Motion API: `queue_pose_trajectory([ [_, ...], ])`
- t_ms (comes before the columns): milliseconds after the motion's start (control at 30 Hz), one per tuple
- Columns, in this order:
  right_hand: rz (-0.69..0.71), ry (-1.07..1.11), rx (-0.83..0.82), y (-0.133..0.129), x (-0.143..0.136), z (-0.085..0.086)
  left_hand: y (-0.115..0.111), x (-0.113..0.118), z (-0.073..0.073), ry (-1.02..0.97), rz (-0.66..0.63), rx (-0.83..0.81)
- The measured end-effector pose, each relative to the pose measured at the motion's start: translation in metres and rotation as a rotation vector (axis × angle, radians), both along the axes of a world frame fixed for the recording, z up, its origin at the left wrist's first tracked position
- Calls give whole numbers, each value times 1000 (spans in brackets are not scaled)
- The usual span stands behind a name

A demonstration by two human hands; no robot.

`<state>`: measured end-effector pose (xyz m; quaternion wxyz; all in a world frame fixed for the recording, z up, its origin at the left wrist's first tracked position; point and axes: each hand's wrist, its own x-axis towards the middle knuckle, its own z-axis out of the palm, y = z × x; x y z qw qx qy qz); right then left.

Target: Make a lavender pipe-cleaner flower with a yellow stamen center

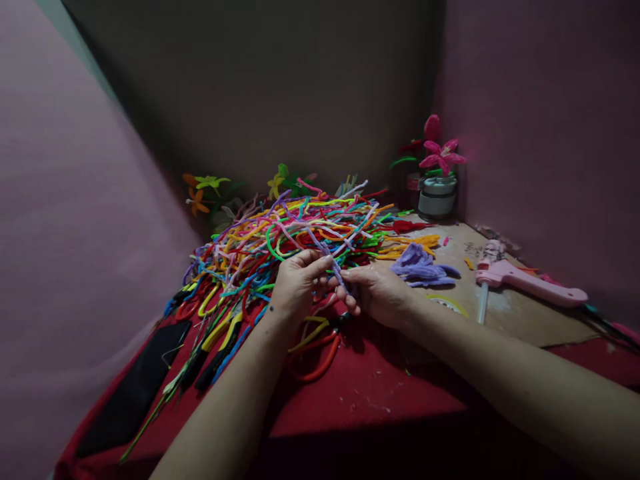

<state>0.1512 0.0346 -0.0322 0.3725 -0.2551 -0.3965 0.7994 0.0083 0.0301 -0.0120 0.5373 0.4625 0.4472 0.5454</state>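
Between my two hands is a purple pipe cleaner (336, 268), slanting up and away toward a large heap of multicoloured pipe cleaners (300, 220). The thumb and fingers of my left hand (300, 277) pinch it near its middle. My right hand (375, 290) is closed on its nearer part, with the fingertips curled underneath. To the right of my right hand lies a bundle of purple petal-like pipe cleaner pieces (423, 267). Red-handled scissors (320, 363) rest on the cloth just below my hands, partly hidden by my left wrist.
A pink glue gun (530, 283) lies on a cardboard sheet (520, 323) at right. Pink pipe cleaner flowers (443, 158) stand in a grey pot (437, 198) behind. Yellow-and-black pliers (220, 340) and a black flat object (135, 390) lie at left on the red cloth (380, 400).
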Motion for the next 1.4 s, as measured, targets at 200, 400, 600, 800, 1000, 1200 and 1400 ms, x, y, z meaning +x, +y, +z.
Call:
queue_pose_trajectory([
  [200,-36,-37,34,1,-1,-3,1,1,-2,13,17,67],
  [400,-15,-10,50,1,-1,-6,0,4,-1,-7,102,62],
  [600,-88,-49,61,1,-1,-5,-1,4,0,-20,92,86],
  [800,-102,-37,80,2,-3,-4,-7,8,0,80,-109,-45],
  [1000,72,91,-27,5,0,-4,-3,4,0,34,-79,-87],
  [1200,162,177,-245,9,1,-10,-1,1,1,-11,-46,-117],
  [1400,95,230,-213,8,-3,-17,1,-3,-1,64,-37,-57],
])
